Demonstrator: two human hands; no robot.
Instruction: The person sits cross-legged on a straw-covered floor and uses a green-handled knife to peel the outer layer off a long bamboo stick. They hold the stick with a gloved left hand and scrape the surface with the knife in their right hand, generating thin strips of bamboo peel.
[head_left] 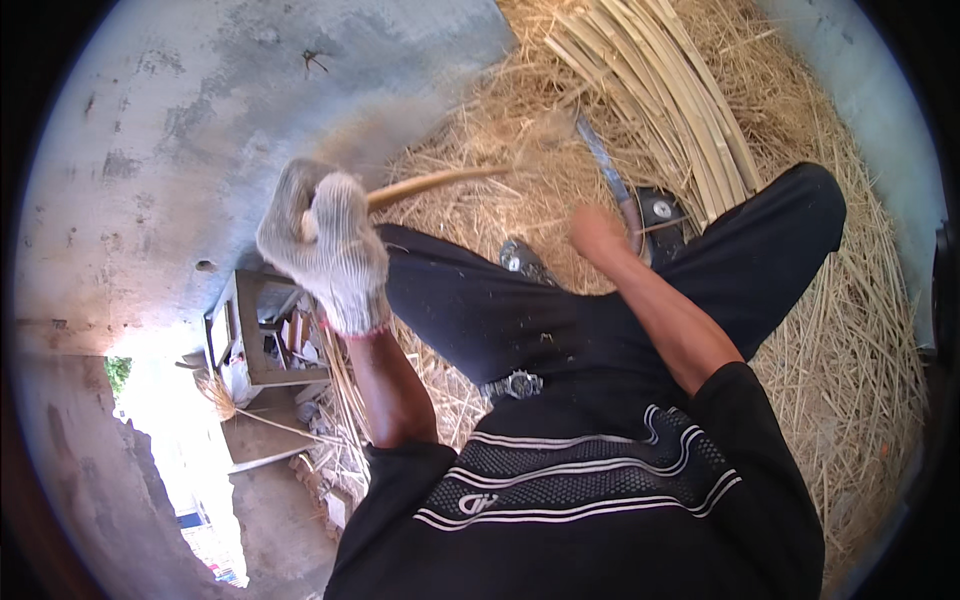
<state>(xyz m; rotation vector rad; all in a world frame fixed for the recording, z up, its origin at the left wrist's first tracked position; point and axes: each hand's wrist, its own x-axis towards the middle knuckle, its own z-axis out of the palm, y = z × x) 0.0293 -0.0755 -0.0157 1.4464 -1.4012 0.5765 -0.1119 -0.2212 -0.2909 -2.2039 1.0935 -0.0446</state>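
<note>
My left hand point(335, 225), in a whitish knitted glove, is closed around a bamboo strip point(435, 183). The strip points right over the straw and blurs toward its far end. My bare right hand point(600, 235) is closed and slightly blurred between my knees. Right beside it is a knife point(600, 155) with a long, slightly curved blade and a brownish handle. The blade points away from me, and the handle lies along the edge of my fist, close to my right shoe point(662, 220). What the fist holds is hidden. A thin sliver point(663, 226) shows just right of it.
A bundle of long split bamboo strips point(680, 100) lies at the far right. Straw-like shavings point(840, 370) cover the floor. A grey wall point(200, 130) rises at the left, above a small cabinet point(265, 330) holding odds and ends. My left shoe point(522, 258) rests among shavings.
</note>
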